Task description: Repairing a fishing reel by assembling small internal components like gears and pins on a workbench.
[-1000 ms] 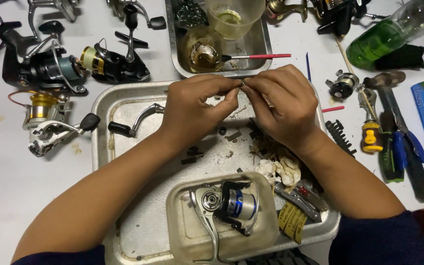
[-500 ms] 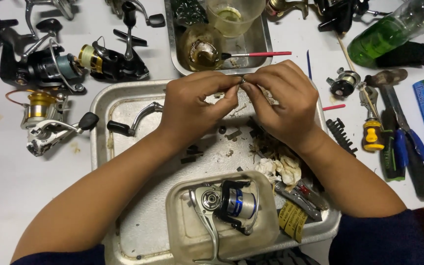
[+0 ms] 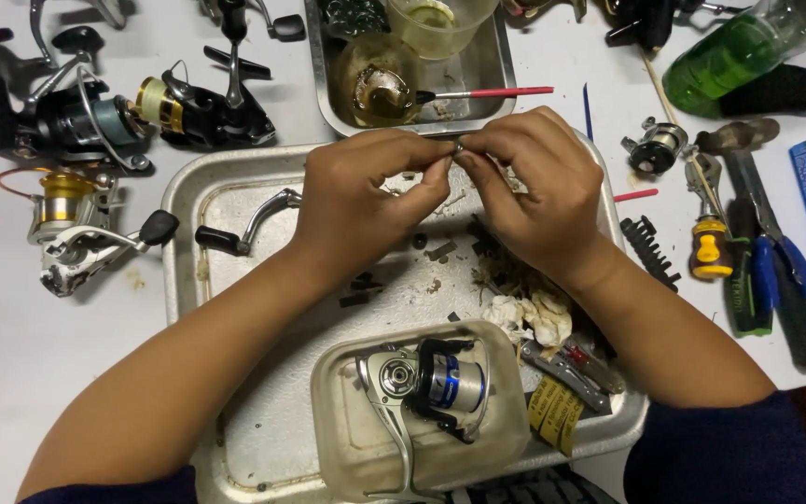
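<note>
In the head view, the left hand (image 3: pixel 366 201) and right hand (image 3: pixel 534 191) meet fingertip to fingertip above the far edge of the dented metal work tray (image 3: pixel 188 280), both sets of fingers pinching a tiny silver ring-shaped part (image 3: pixel 457 147). Compared with a second ago the hands sit slightly closer together on the part, suggesting fine fitting continues. Near them, a blue-spooled silver spinning reel (image 3: pixel 431 383) lies in a cloudy plastic tub (image 3: pixel 347 439).

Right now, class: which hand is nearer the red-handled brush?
Right. The right hand sits just below the red-handled brush; the left hand is farther to its left.
</note>
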